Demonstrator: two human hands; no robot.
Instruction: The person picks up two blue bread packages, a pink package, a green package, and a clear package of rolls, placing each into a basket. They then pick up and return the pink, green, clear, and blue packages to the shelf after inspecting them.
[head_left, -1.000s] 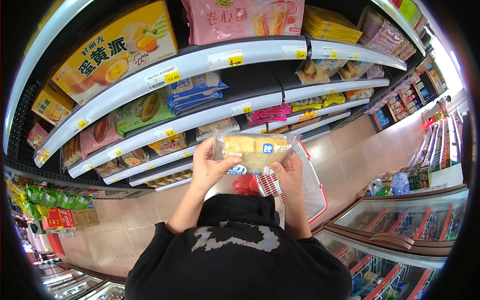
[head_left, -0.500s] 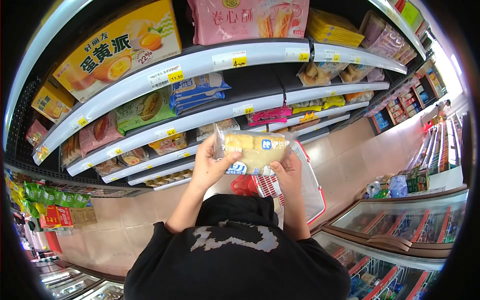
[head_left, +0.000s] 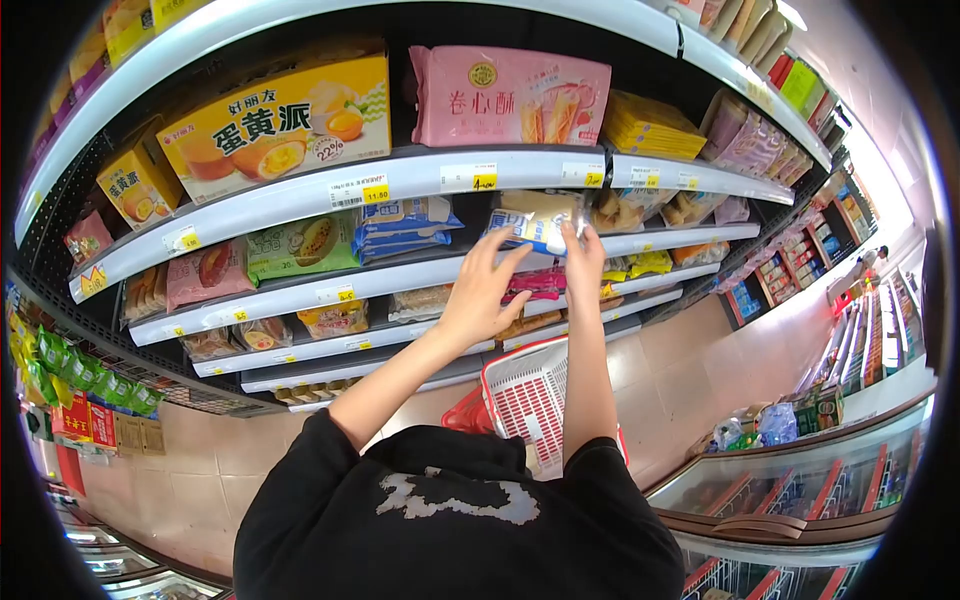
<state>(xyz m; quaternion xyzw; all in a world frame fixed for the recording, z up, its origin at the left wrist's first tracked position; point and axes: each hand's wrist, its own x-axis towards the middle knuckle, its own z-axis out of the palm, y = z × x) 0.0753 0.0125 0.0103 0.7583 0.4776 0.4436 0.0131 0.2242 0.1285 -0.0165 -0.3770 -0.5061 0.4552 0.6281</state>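
A clear packet of bread (head_left: 545, 215) with blue-and-white print is at the second shelf, in the gap right of the blue packets (head_left: 405, 228). My right hand (head_left: 583, 265) grips its right end, thumb on the near face. At the packet's lower left edge is my left hand (head_left: 482, 290), fingers spread and fingertips right against the wrapper. Several other wrapped breads (head_left: 630, 208) lie just right of the packet. Bright pink packets (head_left: 537, 285) show on the shelf below, partly behind my hands.
Above, the upper shelf holds a yellow box (head_left: 280, 125) and a pink packet (head_left: 510, 97). Price-tag rails (head_left: 480, 178) run along the shelf fronts. A red-and-white shopping basket (head_left: 530, 400) is below my arms. Glass-topped freezers (head_left: 790, 490) stand at the right.
Both hands have moved forward and up from over the basket to the second shelf, taking the bread packet along. My left hand's fingers have spread from their grip.
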